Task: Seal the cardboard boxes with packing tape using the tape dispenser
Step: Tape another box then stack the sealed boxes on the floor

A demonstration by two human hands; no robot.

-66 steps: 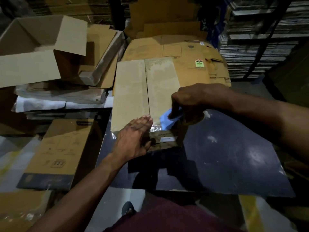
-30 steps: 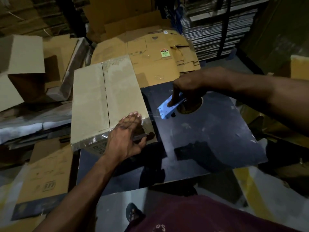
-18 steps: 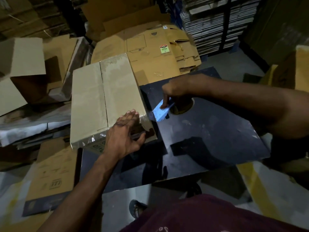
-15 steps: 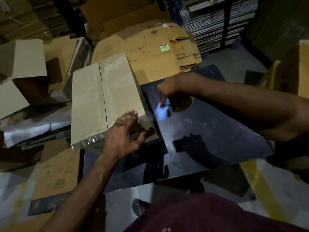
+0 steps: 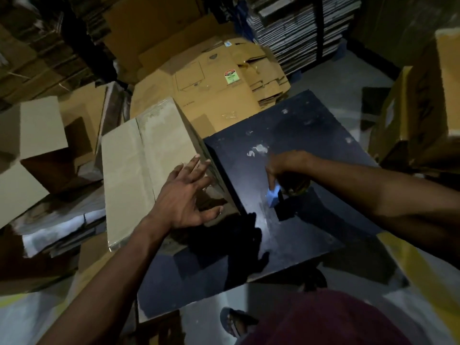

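Fingers of the left hand (image 5: 185,197) are spread and straight, lying flat on the top of the cardboard box (image 5: 139,175) near its right edge, with the thumb reaching toward the box's near right corner. Fingers of the right hand (image 5: 283,168) are curled round the tape dispenser (image 5: 273,196), whose light blue part points down and touches the dark counter (image 5: 311,220); a brownish tape roll shows just under the palm. The dispenser sits out on the counter, apart from the box, to the right of the left hand.

That box stands at the counter's left edge, partly overhanging it, flaps closed, with a seam running along its top and glossy tape showing at the near and far ends. Pale scuffs and scraps mark the counter's far part.

Beyond the counter's far edge lies a pile of flattened cartons (image 5: 224,90) with a green and red sticker. To the left an open carton (image 5: 37,145) rests on wrapped bundles. Stacked sheets (image 5: 298,28) fill shelves at the back. Below the counter's near edge a sandalled foot (image 5: 234,322) stands on the floor.
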